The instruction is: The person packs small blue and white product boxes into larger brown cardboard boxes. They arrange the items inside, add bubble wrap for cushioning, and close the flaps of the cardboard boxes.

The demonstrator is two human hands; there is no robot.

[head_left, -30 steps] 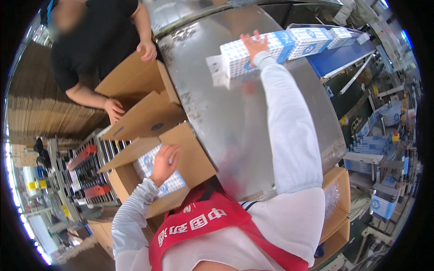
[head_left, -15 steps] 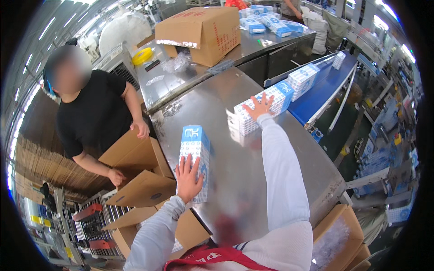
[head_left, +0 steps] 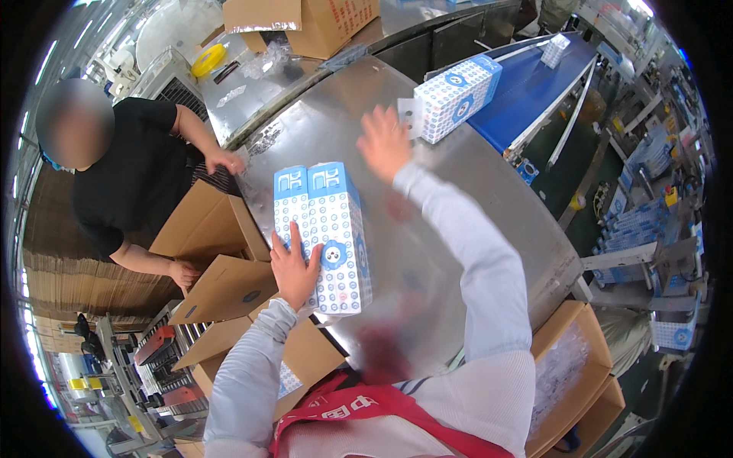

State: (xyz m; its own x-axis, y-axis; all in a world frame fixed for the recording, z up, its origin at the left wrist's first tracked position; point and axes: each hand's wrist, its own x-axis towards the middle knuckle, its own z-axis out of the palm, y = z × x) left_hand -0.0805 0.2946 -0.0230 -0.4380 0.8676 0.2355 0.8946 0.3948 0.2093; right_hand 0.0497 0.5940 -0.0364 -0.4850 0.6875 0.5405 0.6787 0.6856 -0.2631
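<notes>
Two long blue-and-white printed packs lie side by side on the metal table, the right pack [head_left: 336, 221] against the left pack [head_left: 291, 202]. My left hand [head_left: 295, 269] rests on their near part with its fingers spread, gripping neither. Up and to the right, my right hand [head_left: 386, 145] is open and holds nothing, its fingers stretched toward the far side. Just beyond it, another such pack [head_left: 458, 98] lies at the end of the blue conveyor belt [head_left: 527, 90], partly over the table.
A person in a black shirt [head_left: 134, 164] stands at the left, holding an open cardboard box [head_left: 221, 286] by the table edge. A large carton [head_left: 336, 27] stands at the back. Another box [head_left: 569, 366] with clear plastic sits at lower right. A small pack [head_left: 555, 50] rides the belt.
A second pack now lies beside the one under my left hand. My right hand has come off the packs near the conveyor and is empty. The view has shifted.
</notes>
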